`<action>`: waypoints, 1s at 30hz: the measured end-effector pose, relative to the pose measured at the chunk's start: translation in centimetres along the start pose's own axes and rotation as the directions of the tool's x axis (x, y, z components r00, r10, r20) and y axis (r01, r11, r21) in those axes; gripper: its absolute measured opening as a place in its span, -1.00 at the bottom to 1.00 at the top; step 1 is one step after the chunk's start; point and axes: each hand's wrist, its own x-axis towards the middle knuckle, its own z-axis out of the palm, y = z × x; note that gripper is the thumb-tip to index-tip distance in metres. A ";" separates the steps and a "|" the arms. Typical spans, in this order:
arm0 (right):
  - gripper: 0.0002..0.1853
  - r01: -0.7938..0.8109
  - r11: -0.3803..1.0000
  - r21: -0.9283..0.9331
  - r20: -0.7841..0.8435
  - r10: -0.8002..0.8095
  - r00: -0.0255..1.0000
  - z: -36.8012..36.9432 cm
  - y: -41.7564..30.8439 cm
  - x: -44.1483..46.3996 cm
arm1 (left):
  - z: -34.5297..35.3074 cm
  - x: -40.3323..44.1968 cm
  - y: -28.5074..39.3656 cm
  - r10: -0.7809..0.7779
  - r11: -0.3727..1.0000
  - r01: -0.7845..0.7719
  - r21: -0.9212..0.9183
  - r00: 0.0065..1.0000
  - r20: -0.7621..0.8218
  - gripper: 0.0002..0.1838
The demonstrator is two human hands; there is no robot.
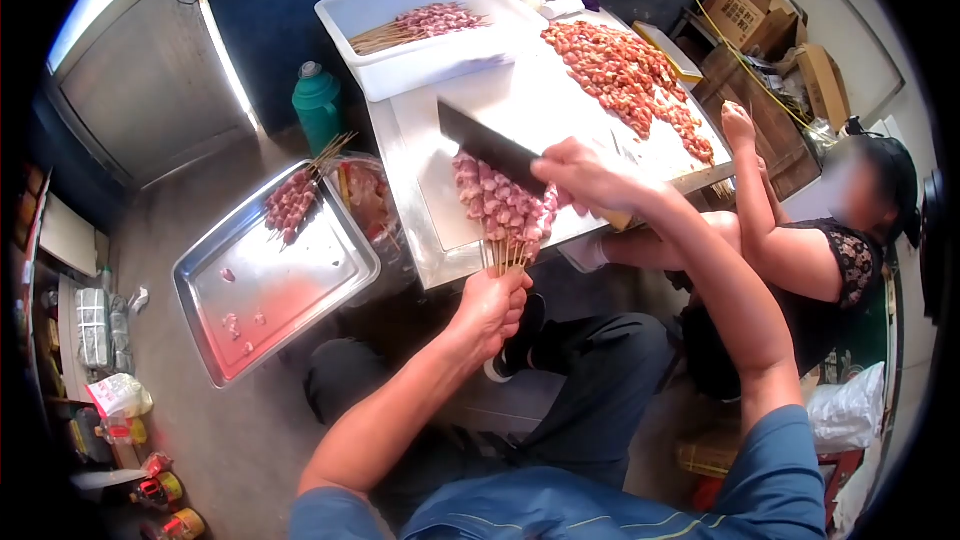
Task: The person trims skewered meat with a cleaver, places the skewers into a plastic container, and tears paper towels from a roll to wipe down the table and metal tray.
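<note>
My left hand (490, 310) is closed around the stick ends of a bundle of meat skewers (500, 202). Their meat, pink and packed close together, rests at the near edge of the white table (440, 190). In my right hand (592, 176) is a cleaver (488, 145), its dark broad blade lying over the upper part of the bundle, pointing up and left. Whether the blade touches the meat, I cannot tell. Behind the cleaver, a white plastic tub (400, 70) holds more skewers (435, 22).
A heap of cut meat (615, 70) covers the table's far right. To the left, a steel tray (215, 325) holds several skewers (292, 202), meat scraps and reddish liquid. A green thermos (317, 98) stands behind it. Another person (800, 250) sits at the right.
</note>
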 end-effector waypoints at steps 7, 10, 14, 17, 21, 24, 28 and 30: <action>-0.59 -0.129 0.991 -0.025 0.073 0.130 0.989 -3.0 0.7 -5.2 | 0.1 0.0 -0.2 -0.007 1.000 0.007 -0.008 1.000 -0.018 -0.91; -0.59 -0.104 0.994 0.022 0.057 0.102 0.993 -3.3 1.1 -5.8 | 0.1 -0.1 -0.2 -0.004 1.000 0.004 -0.005 1.000 -0.019 -0.91; -0.61 -0.024 0.990 0.137 -0.051 0.032 0.998 -2.1 0.3 -4.2 | 0.0 0.0 -0.3 -0.001 1.000 0.001 0.000 1.000 -0.008 -0.91; -0.62 0.055 0.995 0.088 -0.043 -0.051 0.998 -0.9 -1.1 -2.3 | -0.2 0.3 -0.3 0.007 1.000 -0.007 -0.003 1.000 0.005 -0.90; -0.61 0.094 0.988 -0.125 0.052 -0.088 0.995 0.1 0.9 -2.7 | 0.0 0.0 -0.1 -0.005 1.000 0.005 -0.012 1.000 -0.007 -0.83; -0.60 -0.137 0.987 -0.085 0.131 0.147 0.980 -2.3 0.9 -6.3 | -0.1 0.1 -0.4 -0.002 1.000 0.002 0.003 1.000 0.000 -0.86; -0.63 -0.042 0.997 -0.068 0.151 0.052 0.987 -4.4 2.3 -8.4 | 0.2 0.0 -0.4 -0.002 1.000 0.002 0.002 1.000 -0.011 -0.86; -0.60 -0.059 0.994 -0.095 0.076 0.066 0.995 -4.4 1.0 -8.4 | 0.2 0.1 -0.4 0.001 1.000 -0.001 -0.004 1.000 -0.013 -0.87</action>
